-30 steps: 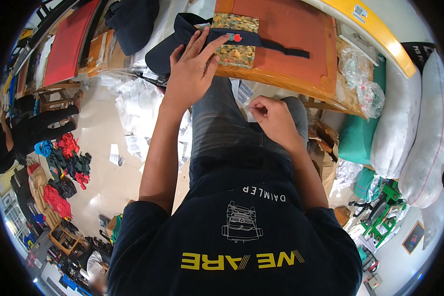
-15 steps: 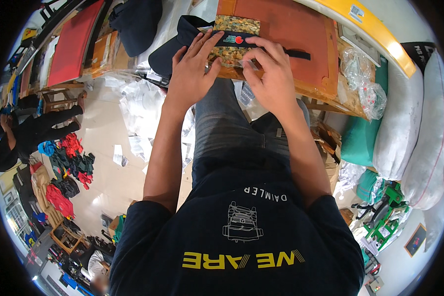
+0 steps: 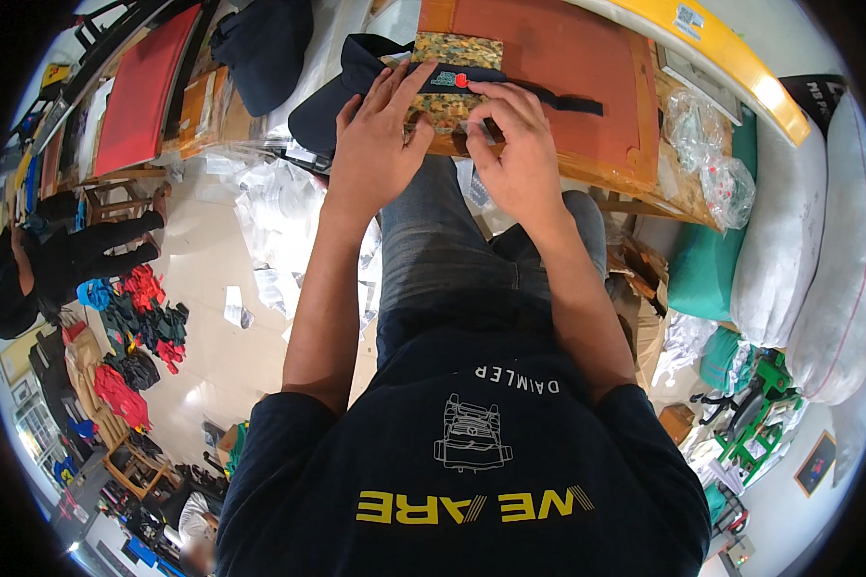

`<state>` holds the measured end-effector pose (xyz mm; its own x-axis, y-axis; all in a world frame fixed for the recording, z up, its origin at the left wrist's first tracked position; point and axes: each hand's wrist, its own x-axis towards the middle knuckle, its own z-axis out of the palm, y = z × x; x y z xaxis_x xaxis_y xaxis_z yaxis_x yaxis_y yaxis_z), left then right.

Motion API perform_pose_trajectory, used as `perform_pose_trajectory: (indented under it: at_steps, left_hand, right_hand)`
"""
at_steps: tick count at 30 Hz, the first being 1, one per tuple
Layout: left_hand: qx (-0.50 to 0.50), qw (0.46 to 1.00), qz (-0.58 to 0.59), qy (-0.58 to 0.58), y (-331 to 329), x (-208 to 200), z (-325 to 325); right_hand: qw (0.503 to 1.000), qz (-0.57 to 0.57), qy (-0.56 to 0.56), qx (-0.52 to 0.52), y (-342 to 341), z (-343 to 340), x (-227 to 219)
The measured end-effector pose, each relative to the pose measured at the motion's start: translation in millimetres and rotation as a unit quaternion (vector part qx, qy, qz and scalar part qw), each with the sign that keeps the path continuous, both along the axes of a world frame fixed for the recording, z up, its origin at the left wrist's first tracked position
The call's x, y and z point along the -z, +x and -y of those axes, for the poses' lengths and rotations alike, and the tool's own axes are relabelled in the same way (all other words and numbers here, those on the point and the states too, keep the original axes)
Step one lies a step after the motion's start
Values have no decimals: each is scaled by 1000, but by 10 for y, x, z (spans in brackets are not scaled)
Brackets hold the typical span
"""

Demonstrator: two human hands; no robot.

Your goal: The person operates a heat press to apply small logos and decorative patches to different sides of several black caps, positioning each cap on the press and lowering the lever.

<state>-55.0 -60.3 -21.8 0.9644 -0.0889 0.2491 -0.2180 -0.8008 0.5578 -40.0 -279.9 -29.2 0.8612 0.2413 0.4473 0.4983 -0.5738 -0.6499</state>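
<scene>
A dark navy sun visor [image 3: 319, 111] lies across the near edge of the workbench, its band and strap [image 3: 573, 103] stretching rightward. A small red hand-shaped print with green-white marks [image 3: 448, 80] shows on the band. My left hand [image 3: 380, 135] is spread flat over the band left of the print, fingers apart. My right hand [image 3: 518, 144] has its index fingertip at the print's right end. Its thumb and another finger are bent close together below the band; anything between them is too small to make out. Beneath the band lies a speckled brown-yellow board [image 3: 462, 50].
A reddish-brown board [image 3: 573, 58] covers much of the bench. Crumpled clear plastic bags [image 3: 726, 188] hang at its right end. Another dark cap [image 3: 265, 53] lies left, near a red panel [image 3: 149, 91]. Large white sacks [image 3: 779, 240] stand right. Scraps [image 3: 274, 216] litter the floor; a person [image 3: 67, 250] is far left.
My right hand has shifted slightly left and down, its thumb and fingers drawing closer together near the print. My left hand and the visor stay almost in place.
</scene>
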Motion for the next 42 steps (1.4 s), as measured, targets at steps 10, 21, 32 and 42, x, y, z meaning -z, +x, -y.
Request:
perform_pose_trajectory:
  at_steps: [10,21,32,42]
  left_hand:
    - [7,999,13,31,-3,-13,-3]
    - [45,996,36,65,31,54,-168]
    - [44,997,28,59,41,5,-194]
    - [44,999,9,24,80,-25,-189]
  right_hand:
    - [1000,-13,28,2,-7,-20,6]
    - [1000,-21,16,12,-11,-22,14]
    - [1000,-16,11,7,-32,-9,-57]
    - [1000,-17,6,9,-38,-13,-69]
